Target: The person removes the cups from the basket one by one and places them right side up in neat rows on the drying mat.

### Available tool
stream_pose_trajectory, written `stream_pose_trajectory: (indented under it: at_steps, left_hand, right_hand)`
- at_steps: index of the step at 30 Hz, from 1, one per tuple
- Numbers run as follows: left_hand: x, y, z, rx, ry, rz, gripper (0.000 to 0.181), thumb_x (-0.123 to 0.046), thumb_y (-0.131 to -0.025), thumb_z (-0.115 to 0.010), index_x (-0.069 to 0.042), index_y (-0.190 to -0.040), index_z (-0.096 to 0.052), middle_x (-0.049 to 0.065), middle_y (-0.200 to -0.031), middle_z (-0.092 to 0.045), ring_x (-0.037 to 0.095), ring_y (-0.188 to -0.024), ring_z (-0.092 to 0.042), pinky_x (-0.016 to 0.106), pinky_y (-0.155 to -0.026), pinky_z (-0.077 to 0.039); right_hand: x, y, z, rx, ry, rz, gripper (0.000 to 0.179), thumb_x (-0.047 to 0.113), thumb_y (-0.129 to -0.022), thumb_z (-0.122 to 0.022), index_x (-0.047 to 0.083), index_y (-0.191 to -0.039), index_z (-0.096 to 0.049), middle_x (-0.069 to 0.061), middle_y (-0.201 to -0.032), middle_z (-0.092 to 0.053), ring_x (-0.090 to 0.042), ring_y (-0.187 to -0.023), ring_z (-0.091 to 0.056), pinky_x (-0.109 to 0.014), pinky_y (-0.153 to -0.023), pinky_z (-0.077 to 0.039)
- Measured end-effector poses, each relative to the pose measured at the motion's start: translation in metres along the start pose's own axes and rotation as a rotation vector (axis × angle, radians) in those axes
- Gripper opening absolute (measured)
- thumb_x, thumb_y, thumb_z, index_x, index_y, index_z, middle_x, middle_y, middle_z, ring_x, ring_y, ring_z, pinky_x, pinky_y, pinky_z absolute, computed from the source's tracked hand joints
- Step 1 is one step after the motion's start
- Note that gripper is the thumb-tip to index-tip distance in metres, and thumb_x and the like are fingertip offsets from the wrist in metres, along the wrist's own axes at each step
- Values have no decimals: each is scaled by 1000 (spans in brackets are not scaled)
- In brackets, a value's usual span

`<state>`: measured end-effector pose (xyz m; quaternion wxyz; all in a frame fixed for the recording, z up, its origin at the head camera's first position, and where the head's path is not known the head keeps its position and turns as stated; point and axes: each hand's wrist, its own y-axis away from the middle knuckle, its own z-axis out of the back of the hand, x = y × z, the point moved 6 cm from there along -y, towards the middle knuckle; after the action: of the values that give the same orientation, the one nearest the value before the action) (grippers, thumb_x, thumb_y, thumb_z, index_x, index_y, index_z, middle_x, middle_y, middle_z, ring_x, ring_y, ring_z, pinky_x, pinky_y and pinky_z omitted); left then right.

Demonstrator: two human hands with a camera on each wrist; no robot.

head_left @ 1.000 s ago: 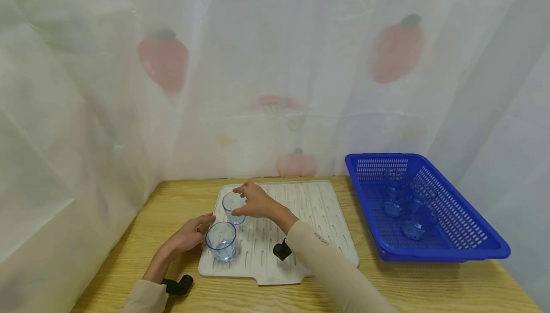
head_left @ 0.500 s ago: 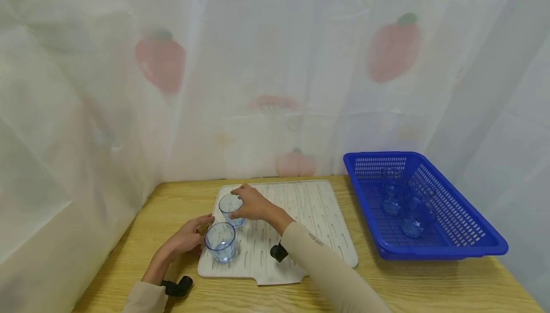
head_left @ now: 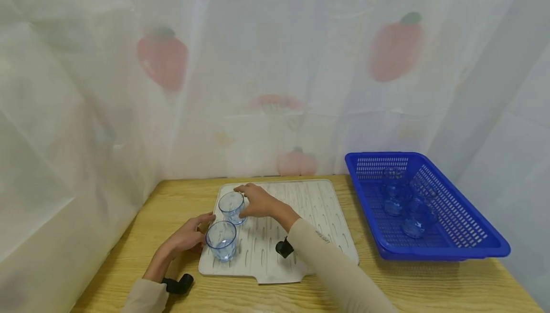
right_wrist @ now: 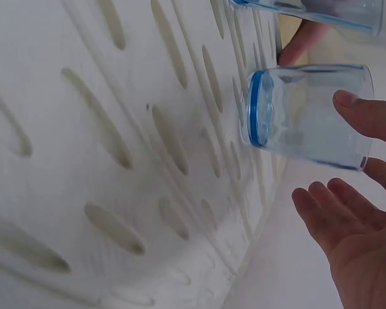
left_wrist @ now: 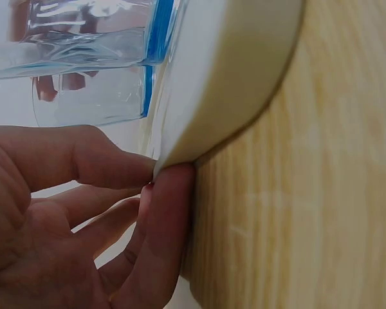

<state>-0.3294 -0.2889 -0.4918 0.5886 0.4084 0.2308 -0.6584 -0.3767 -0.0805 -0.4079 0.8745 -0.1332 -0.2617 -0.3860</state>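
A whitish drying mat (head_left: pixel 301 217) with raised ridges lies on the wooden table. My left hand (head_left: pixel 185 235) pinches its left edge between thumb and finger, seen closely in the left wrist view. Two clear bluish glasses stand upright at the mat's left side: the nearer glass (head_left: pixel 221 244) right by my left hand, the farther glass (head_left: pixel 231 210) just behind it. My right hand (head_left: pixel 259 202) is at the farther glass, its thumb and index finger spread about the rim. In the right wrist view its other fingers extend loosely below that glass (right_wrist: pixel 309 116).
At the right stands a blue perforated plastic basket (head_left: pixel 442 254) with several more glasses (head_left: pixel 414 227) inside. A strawberry-print curtain (head_left: pixel 275 65) hangs behind and on both sides of the table (head_left: pixel 180 198). Black wrist mounts (head_left: pixel 178 285) sit below the hands.
The farther glass moved slightly left and nearer with my right hand. Since then my right hand has shifted a little right, its fingers spread wider. My left hand stayed at the mat's edge.
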Motion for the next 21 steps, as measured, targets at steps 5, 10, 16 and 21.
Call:
stream_pose_trajectory:
  at_steps: [5,10,16,21]
  left_hand:
    - [-2,0,-1,0,-18,-13,75,8,-78,-56,6,-152,-45,28,-167,-27,31,-103,-56,36,-61,-53]
    - [0,0,-1,6,-4,-11,76,10,-77,-55,7,-152,-43,28,-167,-25,27,-88,-58,36,-59,-52]
    - [3,-1,1,-18,-19,-4,75,9,-78,-56,5,-151,-46,27,-167,-29,33,-106,-56,36,-63,-52]
    - [4,-1,2,-20,-50,-16,74,8,-78,-58,4,-151,-47,27,-166,-31,39,-124,-46,36,-73,-50]
  right_hand:
    - [-8,7,12,-14,-33,15,77,16,-87,-81,11,-155,-45,-13,-159,-45,-30,-139,-54,-41,-106,-51]
    - [-6,23,38,-27,-51,38,74,17,-89,-80,10,-154,-46,-13,-157,-46,-32,-140,-53,-45,-108,-50]
    - [-1,49,77,-76,-72,86,71,16,-91,-77,8,-154,-46,-16,-154,-45,-35,-141,-51,-48,-111,-48]
    - [-3,78,113,-144,-34,121,71,16,-92,-77,6,-154,-46,-16,-152,-48,-35,-139,-52,-47,-111,-48]
